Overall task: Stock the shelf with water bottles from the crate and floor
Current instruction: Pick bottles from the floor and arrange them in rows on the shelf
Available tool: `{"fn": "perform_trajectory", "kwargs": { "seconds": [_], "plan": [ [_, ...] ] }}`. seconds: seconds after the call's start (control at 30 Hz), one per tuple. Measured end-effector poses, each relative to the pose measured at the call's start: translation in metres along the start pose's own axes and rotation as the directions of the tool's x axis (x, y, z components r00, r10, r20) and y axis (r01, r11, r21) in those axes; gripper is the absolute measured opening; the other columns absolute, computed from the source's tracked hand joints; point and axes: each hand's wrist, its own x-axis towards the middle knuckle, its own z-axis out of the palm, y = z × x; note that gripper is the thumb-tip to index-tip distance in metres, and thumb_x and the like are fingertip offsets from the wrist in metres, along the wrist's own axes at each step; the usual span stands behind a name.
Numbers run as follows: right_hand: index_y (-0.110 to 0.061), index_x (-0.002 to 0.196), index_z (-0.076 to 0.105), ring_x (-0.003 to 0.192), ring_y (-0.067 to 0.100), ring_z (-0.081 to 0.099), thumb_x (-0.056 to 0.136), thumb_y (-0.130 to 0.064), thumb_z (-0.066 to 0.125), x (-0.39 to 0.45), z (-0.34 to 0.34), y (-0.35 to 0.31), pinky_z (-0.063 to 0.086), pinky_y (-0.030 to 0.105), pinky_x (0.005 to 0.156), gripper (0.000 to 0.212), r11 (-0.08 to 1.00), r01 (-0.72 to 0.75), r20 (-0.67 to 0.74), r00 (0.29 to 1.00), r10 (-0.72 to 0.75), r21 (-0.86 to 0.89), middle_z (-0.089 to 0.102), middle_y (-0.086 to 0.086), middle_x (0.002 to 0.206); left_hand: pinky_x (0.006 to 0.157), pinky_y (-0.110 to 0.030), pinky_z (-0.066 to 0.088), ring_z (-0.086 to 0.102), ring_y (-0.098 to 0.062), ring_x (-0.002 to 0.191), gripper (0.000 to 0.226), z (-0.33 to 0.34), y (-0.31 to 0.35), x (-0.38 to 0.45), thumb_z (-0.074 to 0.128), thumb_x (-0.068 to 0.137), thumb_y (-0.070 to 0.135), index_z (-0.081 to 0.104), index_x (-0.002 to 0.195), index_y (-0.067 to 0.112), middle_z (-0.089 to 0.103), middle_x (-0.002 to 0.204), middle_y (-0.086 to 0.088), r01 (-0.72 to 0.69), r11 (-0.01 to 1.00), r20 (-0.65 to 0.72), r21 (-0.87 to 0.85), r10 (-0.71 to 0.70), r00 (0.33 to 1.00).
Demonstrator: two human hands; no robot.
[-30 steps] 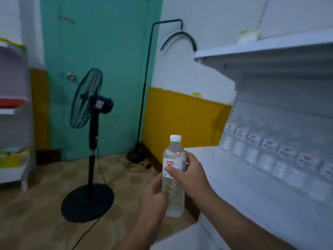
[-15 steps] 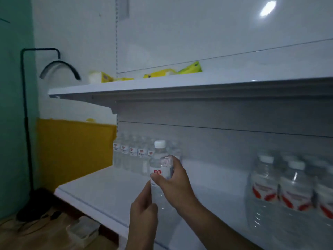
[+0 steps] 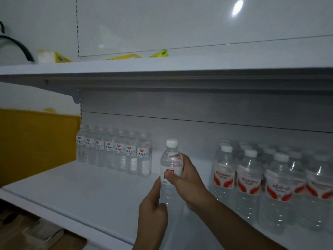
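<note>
I hold one clear water bottle (image 3: 171, 159) with a white cap and a red-marked label upright over the white shelf (image 3: 93, 192). My right hand (image 3: 187, 181) grips it around the label. My left hand (image 3: 153, 210) grips its lower part from the left. The bottle sits in the gap between two groups: a row of several small bottles (image 3: 115, 150) at the back left, and several larger bottles with red-and-white labels (image 3: 270, 186) on the right. Whether the bottle's base touches the shelf is hidden by my hands.
An upper shelf (image 3: 162, 69) hangs above and carries yellow packets (image 3: 124, 56). A yellow wall panel (image 3: 36, 141) lies left of the shelf end. Below the shelf's front edge, boxes on the floor (image 3: 41, 231) show dimly.
My view swung right from the fan and door to face the shelf. The bottle, held in both hands throughout, has come in over the shelf between the two bottle groups.
</note>
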Motion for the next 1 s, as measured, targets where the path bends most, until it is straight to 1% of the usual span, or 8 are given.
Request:
{"fn": "perform_trajectory", "kwargs": {
  "seconds": [0.13, 0.3, 0.4, 0.47, 0.6, 0.73, 0.87, 1.0],
  "plan": [
    [-0.035, 0.119, 0.052, 0.102, 0.006, 0.062, 0.085, -0.008, 0.072, 0.002, 0.001, 0.020, 0.051, 0.028, 0.092, 0.048, 0.997, -0.034, -0.006, 0.999, 0.033, -0.065, 0.064, -0.011, 0.112, 0.086, 0.002, 0.035, 0.050, 0.018, 0.111, 0.068, -0.015, -0.026, 0.002, 0.045, 0.078, 0.000, 0.048, 0.123, 0.052, 0.058, 0.113, 0.038, -0.028, 0.987, 0.083, 0.155, 0.015, 0.996],
    [-0.029, 0.116, 0.055, 0.097, 0.009, 0.064, 0.083, -0.007, 0.073, 0.023, 0.020, 0.039, 0.053, 0.036, 0.093, 0.044, 0.998, -0.005, -0.073, 0.997, 0.001, -0.058, 0.066, -0.008, 0.107, 0.091, 0.009, 0.019, 0.045, -0.002, 0.127, 0.076, -0.046, -0.068, 0.014, 0.034, 0.062, 0.018, 0.047, 0.135, 0.033, 0.053, 0.136, 0.009, -0.025, 0.890, 0.135, 0.455, -0.042, 0.990],
    [-0.029, 0.118, 0.053, 0.101, 0.007, 0.061, 0.083, -0.007, 0.073, 0.043, 0.039, 0.046, 0.046, 0.024, 0.088, 0.046, 0.994, 0.037, -0.072, 0.996, -0.044, -0.099, 0.063, -0.010, 0.111, 0.098, 0.002, 0.023, 0.044, -0.006, 0.131, 0.073, -0.063, -0.088, 0.018, 0.034, 0.067, 0.033, 0.045, 0.140, 0.028, 0.047, 0.142, 0.009, -0.096, 0.794, 0.232, 0.600, -0.059, 0.971],
    [-0.023, 0.126, 0.053, 0.107, 0.012, 0.058, 0.081, -0.008, 0.074, 0.062, 0.049, 0.055, 0.043, 0.024, 0.092, 0.051, 0.990, 0.043, -0.100, 0.993, -0.056, -0.133, 0.058, -0.004, 0.119, 0.095, -0.006, 0.037, 0.053, 0.002, 0.120, 0.074, -0.068, -0.096, 0.024, 0.036, 0.065, 0.045, 0.053, 0.133, 0.023, 0.055, 0.131, 0.018, -0.256, 0.623, 0.332, 0.739, -0.006, 0.943],
    [-0.015, 0.131, 0.052, 0.109, 0.017, 0.054, 0.081, -0.012, 0.076, 0.108, 0.061, 0.072, 0.042, 0.026, 0.095, 0.055, 0.977, 0.021, -0.158, 0.986, -0.056, -0.211, 0.048, 0.004, 0.123, 0.072, -0.006, 0.045, 0.066, 0.008, 0.076, 0.044, -0.065, -0.100, 0.030, 0.037, 0.056, 0.045, 0.076, 0.072, 0.034, 0.071, 0.085, 0.024, -0.430, 0.480, 0.434, 0.765, 0.110, 0.894],
    [-0.015, 0.123, 0.058, 0.103, 0.016, 0.058, 0.078, -0.014, 0.079, 0.155, 0.057, 0.094, 0.043, 0.025, 0.089, 0.049, 0.971, 0.015, -0.218, 0.974, -0.068, -0.237, 0.054, 0.003, 0.120, 0.071, -0.007, 0.047, 0.068, 0.006, 0.080, 0.050, -0.066, -0.120, 0.039, 0.034, 0.058, 0.043, 0.075, 0.084, 0.035, 0.071, 0.091, 0.023, -0.456, 0.499, 0.437, 0.737, 0.163, 0.885],
    [-0.019, 0.110, 0.064, 0.095, 0.016, 0.066, 0.073, -0.012, 0.081, 0.187, 0.052, 0.113, 0.049, 0.024, 0.083, 0.042, 0.975, 0.013, -0.261, 0.963, -0.072, -0.222, 0.067, 0.001, 0.109, 0.068, -0.010, 0.048, 0.067, 0.000, 0.082, 0.033, -0.066, -0.134, 0.042, 0.035, 0.074, 0.038, 0.049, 0.102, 0.029, 0.073, 0.089, 0.017, -0.521, 0.550, 0.419, 0.652, 0.312, 0.853],
    [-0.028, 0.101, 0.059, 0.085, 0.003, 0.060, 0.073, -0.005, 0.079, 0.195, 0.062, 0.123, 0.044, 0.012, 0.077, 0.041, 0.975, 0.084, -0.306, 0.941, -0.146, -0.206, 0.061, -0.009, 0.097, 0.064, -0.011, 0.050, 0.071, -0.003, 0.071, 0.046, -0.063, -0.134, 0.049, 0.036, 0.059, 0.038, 0.077, 0.077, 0.026, 0.074, 0.082, 0.011, -0.513, 0.542, 0.403, 0.666, 0.317, 0.859]
  ]
}}
